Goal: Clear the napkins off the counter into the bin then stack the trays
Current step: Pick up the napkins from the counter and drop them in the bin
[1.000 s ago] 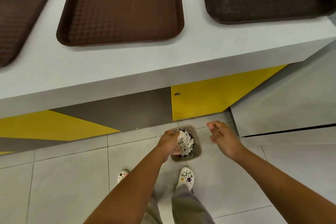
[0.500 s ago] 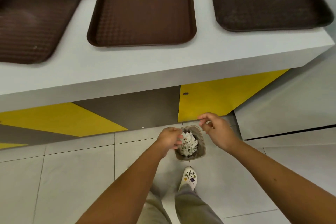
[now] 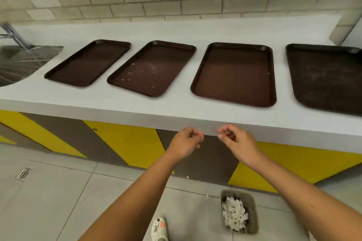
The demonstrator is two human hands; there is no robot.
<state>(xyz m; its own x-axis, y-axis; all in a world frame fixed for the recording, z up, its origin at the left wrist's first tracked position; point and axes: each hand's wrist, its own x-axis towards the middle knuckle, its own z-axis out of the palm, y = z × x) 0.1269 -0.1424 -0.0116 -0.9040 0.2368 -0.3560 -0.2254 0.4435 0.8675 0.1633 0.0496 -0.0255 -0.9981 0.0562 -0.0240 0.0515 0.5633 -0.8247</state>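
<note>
Two bare hands hover side by side in front of a white counter's (image 3: 176,106) front edge, close together but not touching. The left hand (image 3: 186,143) and the right hand (image 3: 238,142) both have loosely curled fingers and hold nothing.

Beyond the hands, four brown trays lie flat in a row on the counter, each apart from the next. The third tray (image 3: 234,74) sits straight ahead of the hands. The second tray (image 3: 151,68) is ahead and to the left, with a few pale crumbs on it. The leftmost tray (image 3: 88,62) is farther left. The rightmost tray (image 3: 329,78), scuffed and partly cut off by the frame, is off to the right.

Below the right forearm, on the tiled floor, stands a small grey bin (image 3: 253,213) with crumpled white napkins (image 3: 234,214) inside it.

Far to the left of the hands, a steel sink (image 3: 19,62) is set into the counter, with a tap (image 3: 14,36) behind it. Under the left forearm, a white shoe (image 3: 159,228) shows. The cabinet front (image 3: 125,143) behind the hands is yellow and brown.
</note>
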